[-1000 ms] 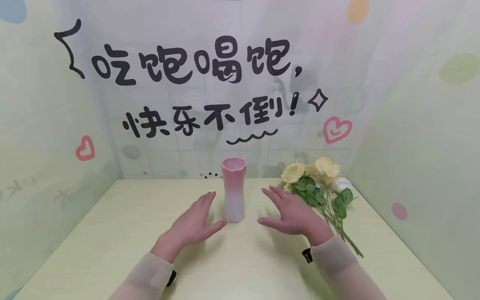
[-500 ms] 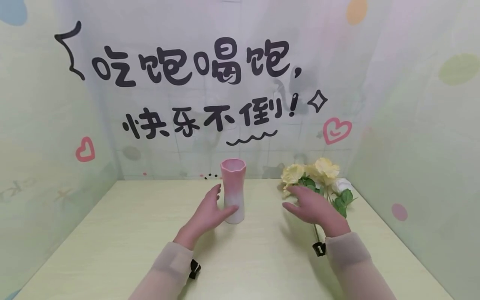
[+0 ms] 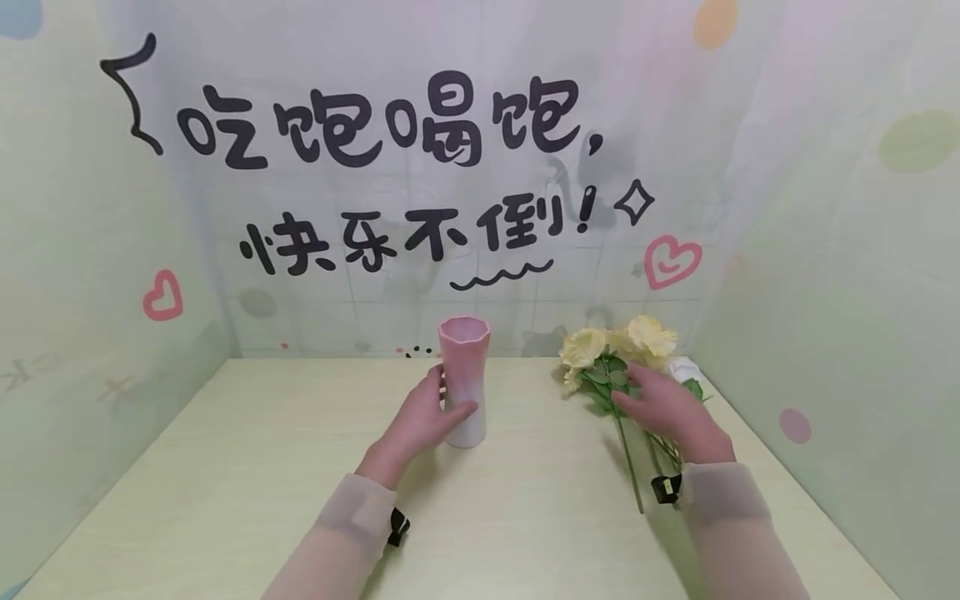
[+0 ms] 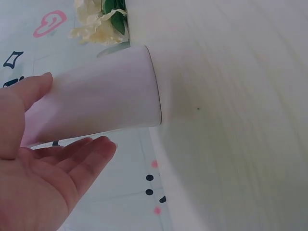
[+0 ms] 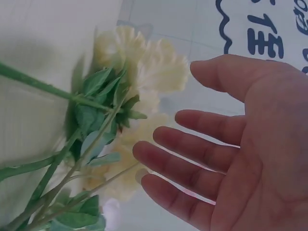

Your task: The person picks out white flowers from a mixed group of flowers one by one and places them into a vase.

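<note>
An upright vase [image 3: 465,367], pink at the rim and fading to white, stands on the table. My left hand [image 3: 416,421] is at its left side, thumb across the front and fingers toward the back. In the left wrist view the relaxed fingers lie along one side of the vase [image 4: 106,98], with a narrow gap there, and the thumb overlaps the other side. My right hand [image 3: 675,408] is over the artificial flowers [image 3: 651,336], fingers spread and holding nothing. In the right wrist view its fingertips come right up to the yellow petals [image 5: 161,67]; green stems cross beside them.
Pale table [image 3: 247,483] surrounds the vase, and printed cloth walls [image 3: 375,183] with black lettering close off the back and both sides. A white flower [image 3: 684,369] lies near the right wall. Both wrists wear black straps.
My left hand has moved right and forward, up to the vase. The right hand has moved right, away from the vase's side and over the flowers. Vase and flowers stay put.
</note>
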`<state>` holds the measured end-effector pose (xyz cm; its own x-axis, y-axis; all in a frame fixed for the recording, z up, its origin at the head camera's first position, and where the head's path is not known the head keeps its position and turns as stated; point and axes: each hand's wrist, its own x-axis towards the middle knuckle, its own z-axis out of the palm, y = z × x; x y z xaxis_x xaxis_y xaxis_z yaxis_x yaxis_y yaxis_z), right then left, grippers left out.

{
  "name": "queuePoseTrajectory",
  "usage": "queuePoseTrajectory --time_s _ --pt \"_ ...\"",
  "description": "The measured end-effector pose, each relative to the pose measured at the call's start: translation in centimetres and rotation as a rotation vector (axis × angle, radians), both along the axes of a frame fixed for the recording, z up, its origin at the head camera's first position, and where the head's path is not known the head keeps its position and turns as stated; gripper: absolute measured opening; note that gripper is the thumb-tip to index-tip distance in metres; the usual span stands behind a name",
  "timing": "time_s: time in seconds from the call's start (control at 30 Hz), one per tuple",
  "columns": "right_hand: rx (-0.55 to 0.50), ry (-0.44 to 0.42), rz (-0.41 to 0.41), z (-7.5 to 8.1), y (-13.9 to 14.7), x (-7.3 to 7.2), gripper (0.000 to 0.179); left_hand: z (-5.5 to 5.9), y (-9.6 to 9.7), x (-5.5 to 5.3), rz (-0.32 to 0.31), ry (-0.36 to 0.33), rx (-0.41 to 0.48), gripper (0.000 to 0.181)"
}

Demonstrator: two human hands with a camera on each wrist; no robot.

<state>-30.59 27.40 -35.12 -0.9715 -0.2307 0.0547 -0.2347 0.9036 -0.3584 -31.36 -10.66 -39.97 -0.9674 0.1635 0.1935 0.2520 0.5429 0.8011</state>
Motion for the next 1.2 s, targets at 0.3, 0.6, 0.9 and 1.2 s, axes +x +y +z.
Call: queuePoseTrajectory --time_s 0.3,0.6,0.9,1.2 --pt "0.028 -0.062 -0.089 -1.6 1.4 -0.9 0.043 -0.2 -0.1 0.3 -0.011 -0.012 -0.044 0.070" --pt "-0.023 -0.091 -0.211 -3.1 2.0 -1.0 0.037 -0.4 -0.1 0.3 -0.020 -0.005 -0.046 0.067" --pt "0.014 -0.054 -0.225 -3.4 2.2 -1.5 0.015 -0.1 -0.1 0.3 -0.022 0.004 -0.060 0.068" --pt "0.023 -0.051 -0.222 -9.1 6.0 -6.7 0.043 -0.2 -0.2 0.3 -0.014 0.004 -0.075 0.069"
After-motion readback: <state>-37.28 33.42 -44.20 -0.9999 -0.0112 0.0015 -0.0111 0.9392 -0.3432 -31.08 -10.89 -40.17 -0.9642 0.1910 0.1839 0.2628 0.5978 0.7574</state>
